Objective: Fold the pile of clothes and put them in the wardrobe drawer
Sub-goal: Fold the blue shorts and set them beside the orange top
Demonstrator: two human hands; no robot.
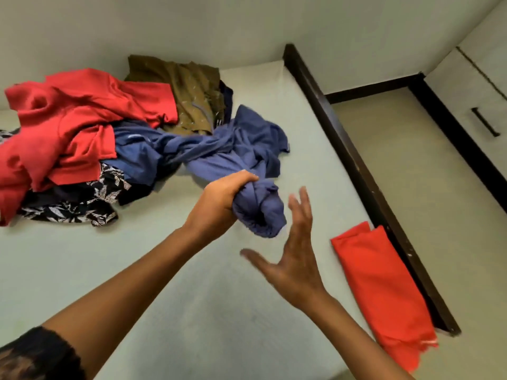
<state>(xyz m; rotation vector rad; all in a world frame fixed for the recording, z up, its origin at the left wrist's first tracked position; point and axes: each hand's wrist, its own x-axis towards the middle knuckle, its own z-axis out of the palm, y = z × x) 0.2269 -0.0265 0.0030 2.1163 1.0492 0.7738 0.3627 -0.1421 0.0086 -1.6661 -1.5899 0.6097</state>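
A pile of loose clothes lies on the bed's far left: a red garment (74, 124), an olive one (189, 89), a dark leaf-print one (79, 207) and a blue one. My left hand (222, 198) grips a bunched end of the blue garment (241, 149), which trails back into the pile. My right hand (296, 253) hovers just right of that bunch, fingers spread, holding nothing. A folded red garment (381, 292) lies at the bed's right edge. The wardrobe drawer (466, 105) with a dark handle (484, 122) is at the upper right.
The pale bed sheet (192, 311) fills the foreground. A dark wooden bed frame (354, 171) runs along the right side, with a strip of floor (428, 193) between it and the wardrobe.
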